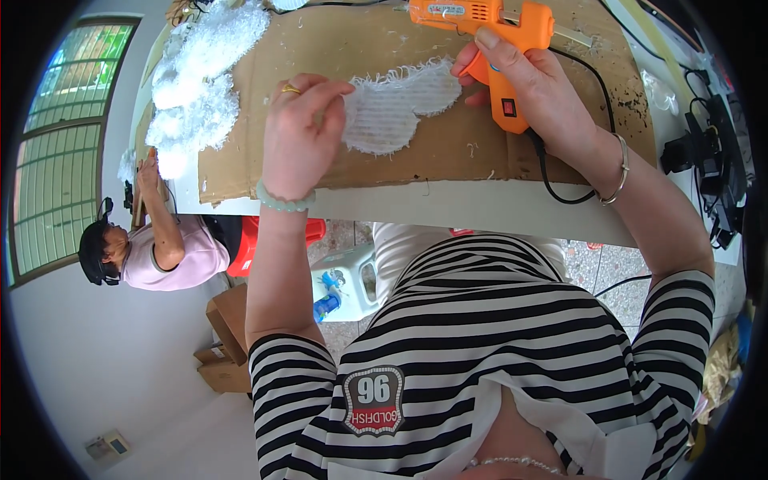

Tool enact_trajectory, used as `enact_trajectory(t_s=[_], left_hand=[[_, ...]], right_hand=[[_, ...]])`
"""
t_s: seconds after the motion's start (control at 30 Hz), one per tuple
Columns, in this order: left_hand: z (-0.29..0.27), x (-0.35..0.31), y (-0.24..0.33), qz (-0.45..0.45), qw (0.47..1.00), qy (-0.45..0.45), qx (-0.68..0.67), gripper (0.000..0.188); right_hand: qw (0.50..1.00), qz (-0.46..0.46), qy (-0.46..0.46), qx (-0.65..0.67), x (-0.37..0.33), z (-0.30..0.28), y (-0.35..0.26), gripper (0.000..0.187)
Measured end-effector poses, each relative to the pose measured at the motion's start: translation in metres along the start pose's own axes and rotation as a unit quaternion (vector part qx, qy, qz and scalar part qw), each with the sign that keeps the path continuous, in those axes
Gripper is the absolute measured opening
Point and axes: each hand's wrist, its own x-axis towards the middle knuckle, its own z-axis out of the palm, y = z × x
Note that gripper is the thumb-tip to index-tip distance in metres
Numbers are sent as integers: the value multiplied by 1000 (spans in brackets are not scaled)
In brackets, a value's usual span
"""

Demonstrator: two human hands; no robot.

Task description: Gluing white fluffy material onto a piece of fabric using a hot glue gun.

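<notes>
My right hand [552, 96] grips an orange hot glue gun [507, 92] over the cardboard, its nozzle end pointing left. A clear glue stick [573, 35] sticks out of the gun's back. Under and between my hands lies a flat white fabric piece [382, 116] with ribbed texture, frayed along its upper edge. My left hand [302, 132] is at the left end of this piece, thumb and fingers drawn together in a pinch. Whatever the fingertips hold, if anything, is too small or hidden to make out.
A brown cardboard sheet [276, 48] covers the table. White fluffy pieces [196, 88] are heaped at the left. The gun's black cord [552, 190] loops beside my right wrist. Dark adapters and cables [708, 172] lie at the far right. Another person [172, 252] sits at the left.
</notes>
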Motion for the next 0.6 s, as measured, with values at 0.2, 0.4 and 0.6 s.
enact_trajectory(t_s=[0.2,0.4,0.6], left_hand=[[9,5,-10,-3,999,9,38,10],[8,23,-6,-59,995,25,-83,12],[-13,-18,-18,-112,991,69,-31,12]], right_hand=[[1000,6,-20,-3,1,-3,3,44],[1000,11,-28,0,2,-3,3,45],[1000,7,-11,5,2,-2,4,45]])
